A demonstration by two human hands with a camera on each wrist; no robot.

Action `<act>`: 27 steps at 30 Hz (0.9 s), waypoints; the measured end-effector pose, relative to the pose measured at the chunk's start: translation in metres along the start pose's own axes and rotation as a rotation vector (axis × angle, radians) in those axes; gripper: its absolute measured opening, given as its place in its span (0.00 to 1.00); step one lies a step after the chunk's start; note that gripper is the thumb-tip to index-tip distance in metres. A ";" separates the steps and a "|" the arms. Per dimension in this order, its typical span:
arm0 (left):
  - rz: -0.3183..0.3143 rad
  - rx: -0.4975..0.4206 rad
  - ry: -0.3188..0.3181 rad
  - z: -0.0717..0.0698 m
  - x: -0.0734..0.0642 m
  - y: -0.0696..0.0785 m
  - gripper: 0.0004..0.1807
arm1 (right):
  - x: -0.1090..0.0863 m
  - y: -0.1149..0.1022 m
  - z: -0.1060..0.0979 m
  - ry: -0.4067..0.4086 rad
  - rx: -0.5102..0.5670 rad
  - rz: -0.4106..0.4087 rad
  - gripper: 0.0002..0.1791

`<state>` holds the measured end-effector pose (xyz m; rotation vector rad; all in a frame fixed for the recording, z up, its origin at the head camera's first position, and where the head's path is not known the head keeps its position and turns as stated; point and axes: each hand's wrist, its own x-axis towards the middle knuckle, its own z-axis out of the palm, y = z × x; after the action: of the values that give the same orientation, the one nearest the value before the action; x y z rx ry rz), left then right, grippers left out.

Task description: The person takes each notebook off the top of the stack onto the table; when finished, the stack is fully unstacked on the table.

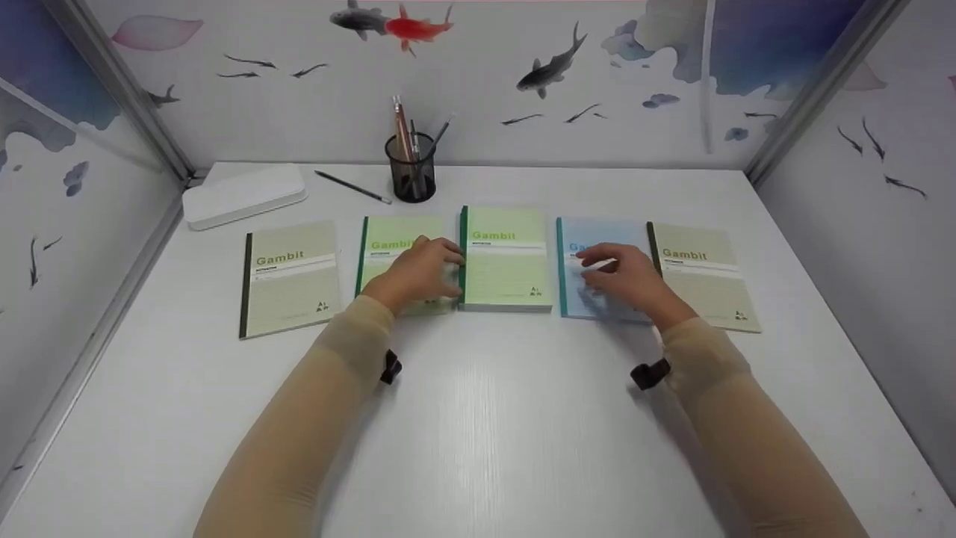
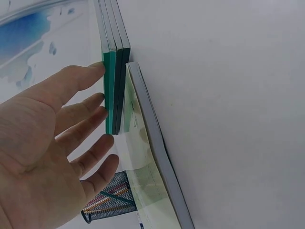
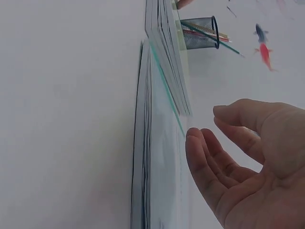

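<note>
In the head view, a stack of green-covered notebooks lies at the centre. My left hand reaches over a green notebook beside it. In the left wrist view, its spread fingertips are at the stack's dark and bright green spines, with nothing gripped. Above a blue notebook hovers my right hand, thumb and fingers loosely bent and apart. The right wrist view shows a gap between that hand and the blue notebook's cover.
Beige notebooks lie at the far left and far right of the row. Behind stand a black mesh cup of pencils, a loose pencil and a white flat box. Printed wall panels enclose the table.
</note>
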<state>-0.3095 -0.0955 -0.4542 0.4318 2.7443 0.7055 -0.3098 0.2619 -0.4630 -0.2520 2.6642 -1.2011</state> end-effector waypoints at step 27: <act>-0.014 0.048 -0.009 -0.002 0.001 0.003 0.33 | 0.052 -0.035 0.046 0.064 0.094 0.131 0.28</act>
<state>-0.3110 -0.0936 -0.4511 0.4248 2.7579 0.6346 -0.3459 0.1933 -0.4721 -0.0237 2.6224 -1.3081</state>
